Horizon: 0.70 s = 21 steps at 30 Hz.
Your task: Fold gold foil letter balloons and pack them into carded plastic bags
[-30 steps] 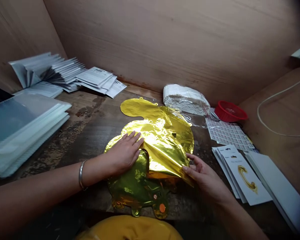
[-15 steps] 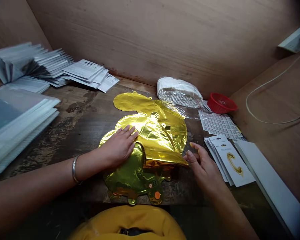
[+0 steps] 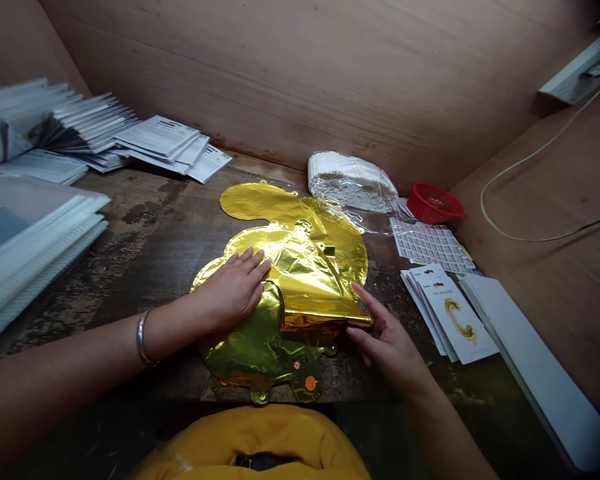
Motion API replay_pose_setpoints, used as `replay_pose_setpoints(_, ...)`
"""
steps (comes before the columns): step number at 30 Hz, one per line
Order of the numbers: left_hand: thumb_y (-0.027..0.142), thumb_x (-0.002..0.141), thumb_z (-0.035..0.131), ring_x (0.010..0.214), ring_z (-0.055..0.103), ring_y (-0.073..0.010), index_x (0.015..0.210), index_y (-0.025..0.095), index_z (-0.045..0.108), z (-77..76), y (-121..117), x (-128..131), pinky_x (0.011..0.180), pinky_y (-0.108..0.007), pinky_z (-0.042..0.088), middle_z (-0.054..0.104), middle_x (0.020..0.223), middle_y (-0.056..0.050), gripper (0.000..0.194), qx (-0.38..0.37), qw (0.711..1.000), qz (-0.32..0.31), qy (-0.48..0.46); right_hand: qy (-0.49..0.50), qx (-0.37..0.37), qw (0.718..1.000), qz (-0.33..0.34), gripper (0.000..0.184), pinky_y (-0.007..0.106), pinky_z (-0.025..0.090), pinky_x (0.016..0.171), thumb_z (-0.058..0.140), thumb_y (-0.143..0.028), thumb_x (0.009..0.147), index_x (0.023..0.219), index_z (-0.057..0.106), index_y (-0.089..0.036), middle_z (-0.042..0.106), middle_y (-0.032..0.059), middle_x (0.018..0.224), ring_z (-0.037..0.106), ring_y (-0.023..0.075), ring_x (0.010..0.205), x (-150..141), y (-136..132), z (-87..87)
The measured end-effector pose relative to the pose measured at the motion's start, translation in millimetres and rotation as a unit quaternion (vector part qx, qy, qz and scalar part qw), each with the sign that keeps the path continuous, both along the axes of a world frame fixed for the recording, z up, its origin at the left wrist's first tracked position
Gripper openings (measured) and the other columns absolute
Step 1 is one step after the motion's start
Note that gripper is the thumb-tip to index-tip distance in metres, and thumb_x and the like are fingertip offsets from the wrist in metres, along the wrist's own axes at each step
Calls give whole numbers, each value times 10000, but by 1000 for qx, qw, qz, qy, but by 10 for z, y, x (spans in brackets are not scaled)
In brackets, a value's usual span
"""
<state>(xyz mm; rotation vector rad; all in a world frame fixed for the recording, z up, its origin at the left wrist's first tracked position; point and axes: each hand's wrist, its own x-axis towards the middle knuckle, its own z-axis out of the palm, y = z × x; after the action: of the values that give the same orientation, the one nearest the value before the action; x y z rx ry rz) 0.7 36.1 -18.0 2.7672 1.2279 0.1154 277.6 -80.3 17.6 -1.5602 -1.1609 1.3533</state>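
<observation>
Flat gold foil balloons (image 3: 325, 267) lie overlapping on the worn wooden table, the top one partly folded over toward me. My left hand (image 3: 237, 287) rests palm down on the foil, fingers stretched out, pressing its left side. At the right end of the folded foil is my right hand (image 3: 387, 337); its index finger lies over the fold and the thumb sits below its edge. Near the table's front edge, the lower balloon's tabs show an orange round sticker (image 3: 311, 383) and small printed marks. Part of the foil is hidden under my left hand.
Printed white cards (image 3: 157, 137) and clear plastic sleeves (image 3: 35, 233) are piled at left. Toward the back right are a plastic-wrapped white bundle (image 3: 353, 180), a red basket (image 3: 435, 203) and a sticker sheet (image 3: 430, 243). Balloon cards (image 3: 455, 313) lie beside a long white box (image 3: 535, 367).
My right hand has moved left and closed around the end of the folded foil. My left hand stays flat on the foil. The whole view has shifted slightly.
</observation>
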Motion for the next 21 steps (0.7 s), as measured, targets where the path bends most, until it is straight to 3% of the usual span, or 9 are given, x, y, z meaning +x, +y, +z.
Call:
replay_pose_setpoints(2,286,968,350,1418,285,-323,1427,114,410,6,1,4,1150,-470,276,359,1515,-156,494,-1,1000,2,1,-7,-4,1000,30,715,181,327,368,679,-335,834,1465,343,-300,588,65,1215,373,20,442,-19,29,3)
replay_pose_setpoints(4,303,971,341,1419,283,-324,1431,111,403,4,7,6,1150,-469,279,358,1516,-155,502,-2,1000,6,-2,-5,-13,998,60,618,182,353,415,691,-323,818,1393,468,-282,575,62,1228,423,30,499,-21,47,21)
replay_pose_setpoints(8,305,967,351,1416,293,-308,1423,113,414,-3,24,7,1161,-451,265,369,1512,-146,499,-1,1000,7,-10,-43,-52,994,89,539,184,358,479,683,-319,815,1332,541,-260,591,-22,828,434,64,538,37,38,57)
replay_pose_setpoints(11,297,972,343,1418,291,-303,1427,110,413,7,26,8,1164,-447,259,358,1517,-149,497,-2,1000,5,-11,-171,-36,975,136,531,228,425,552,647,-340,833,1347,537,-266,521,-45,682,496,115,586,135,-21,127)
replay_pose_setpoints(13,298,976,337,1422,281,-306,1431,113,411,13,20,7,1162,-449,263,348,1523,-148,497,-6,1000,9,-9,-342,36,929,134,453,324,496,692,639,-371,826,1266,622,-264,594,13,788,584,191,749,172,-61,231)
replay_pose_setpoints(15,299,977,342,1425,274,-309,1431,117,411,9,13,7,1159,-453,269,344,1526,-145,494,-6,1000,8,-8,-493,150,854,69,354,424,512,809,575,-395,859,1152,697,-236,644,90,983,609,267,929,114,-56,355)
replay_pose_setpoints(17,296,977,347,1427,271,-307,1429,122,412,-4,10,7,1158,-453,270,341,1527,-144,488,-3,1000,7,-11,-537,260,802,10,353,472,475,952,473,-359,919,1122,703,-183,609,138,1224,559,294,1141,-72,29,431)
replay_pose_setpoints(19,295,978,346,1429,269,-298,1428,129,410,-20,10,6,1161,-450,265,341,1528,-141,484,0,1000,8,-15,-508,307,804,39,395,445,391,1080,391,-292,962,1222,639,-128,514,140,1397,455,258,1305,-348,184,396)
replay_pose_setpoints(21,300,980,342,1429,270,-296,1428,130,407,-29,13,2,1162,-449,262,344,1527,-139,484,4,1000,9,-17,-492,284,814,119,446,442,329,1130,345,-270,978,1342,539,-99,423,136,1480,322,251,1399,-620,357,236)
